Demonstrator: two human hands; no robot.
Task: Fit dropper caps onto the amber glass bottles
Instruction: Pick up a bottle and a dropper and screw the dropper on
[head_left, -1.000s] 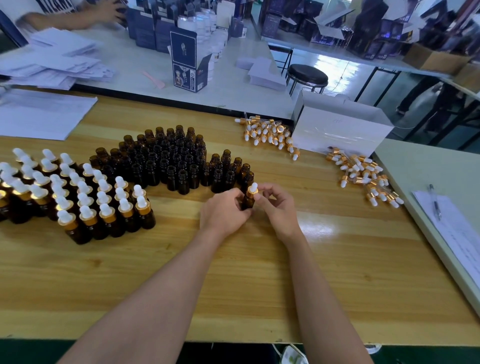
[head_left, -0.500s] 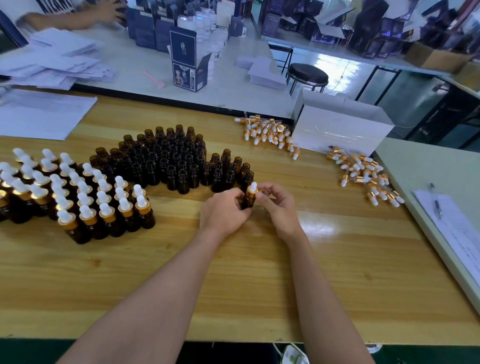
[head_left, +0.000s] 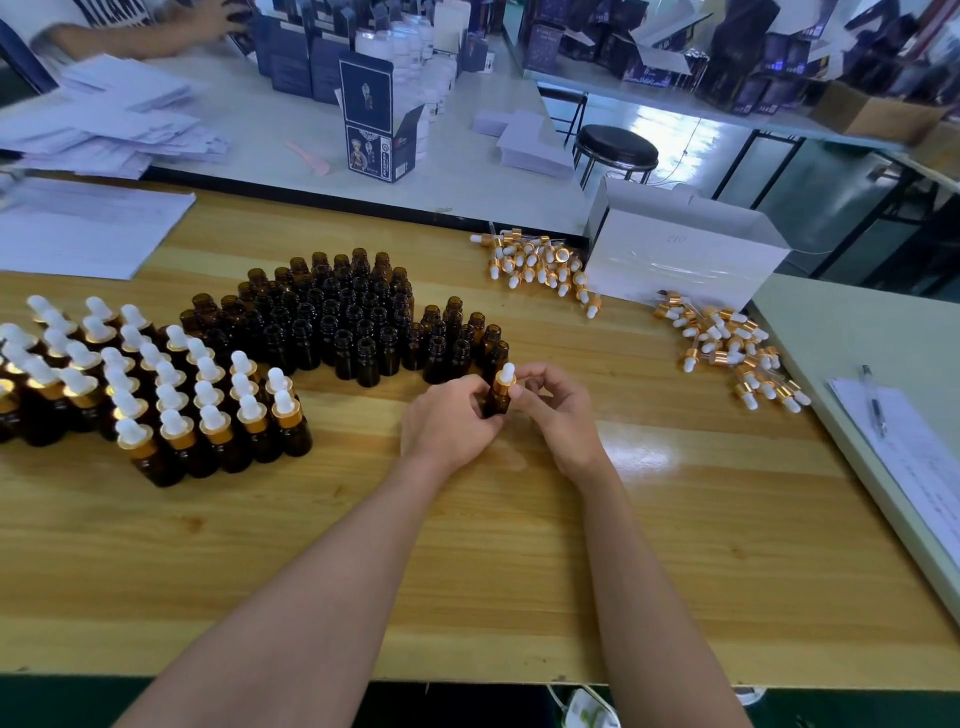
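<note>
So, starting at the grip: our left hand (head_left: 447, 422) is curled round the bottle (head_left: 494, 405), holding it upright just above the table (head_left: 519, 545), right in front of the open bottles (head_left: 358, 322). Our right hand (head_left: 560, 410) has thumb and fingertips pinched on the cap (head_left: 505, 382), which sits on the neck.

Handling-wise, we'd say it's a light little thing, stiff glass and pretty smooth, so it could spin or slip in the left hand if we don't squeeze the body properly. It's probably fine with a firm grip but wouldn't like being knocked over into its neighbours. The gold collar looks like the place to twist. The white bulb on top looks soft and would likely just squash.

What we can't see: the threads, so no telling if the cap is fully down or only started. The fingers cover most of the body and the base, so we can't tell if it touches the table. The dropper tube is inside, hidden.

Further out, capped bottles (head_left: 171, 395) stand to the left, and loose caps (head_left: 540, 265) lie in heaps on either side of the box (head_left: 680, 249).
</note>
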